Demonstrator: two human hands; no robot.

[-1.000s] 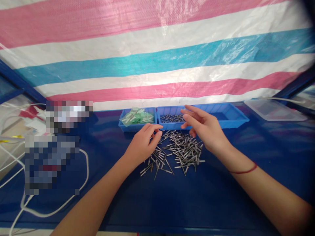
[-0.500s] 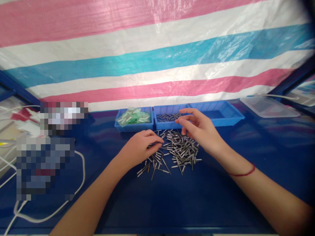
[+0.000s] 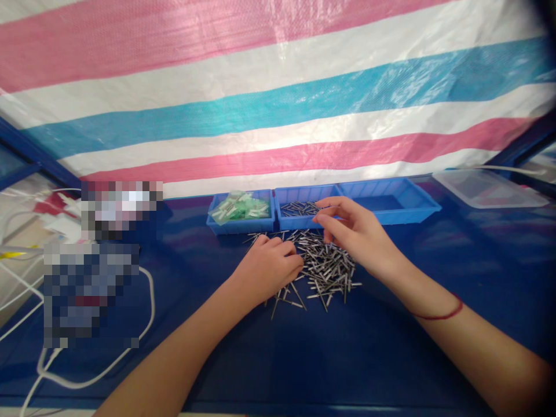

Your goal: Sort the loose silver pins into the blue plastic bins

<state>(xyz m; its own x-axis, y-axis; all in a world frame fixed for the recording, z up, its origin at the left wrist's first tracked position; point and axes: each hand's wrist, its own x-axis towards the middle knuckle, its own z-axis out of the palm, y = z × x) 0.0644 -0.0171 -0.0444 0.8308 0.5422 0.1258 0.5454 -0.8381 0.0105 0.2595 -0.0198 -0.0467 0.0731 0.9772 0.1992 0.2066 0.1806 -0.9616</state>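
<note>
A loose pile of metal pop rivets (image 3: 328,266) lies on the dark blue tabletop. My left hand (image 3: 267,263) rests at the pile's left side, with its fingers curled and pressed together; whatever is under the fingertips is hidden. My right hand (image 3: 354,229) hovers at the pile's far right edge, in front of the middle blue bin (image 3: 297,223). Its thumb and index finger are bent with a gap between them, and I see nothing held there. More rivets (image 3: 299,208) lie inside that bin.
On the left, a blue bin (image 3: 241,227) holds green-and-white packets (image 3: 243,205). To the right stand another blue bin compartment (image 3: 391,202) and a clear plastic lid (image 3: 490,188). White cables (image 3: 150,295) and blurred-out items occupy the table's left side. Striped sheeting (image 3: 278,116) hangs behind.
My left hand has moved right and slightly down over the pile, and its fingers have curled in. The right hand's fingers have drawn closer together. The whole view has shifted slightly.
</note>
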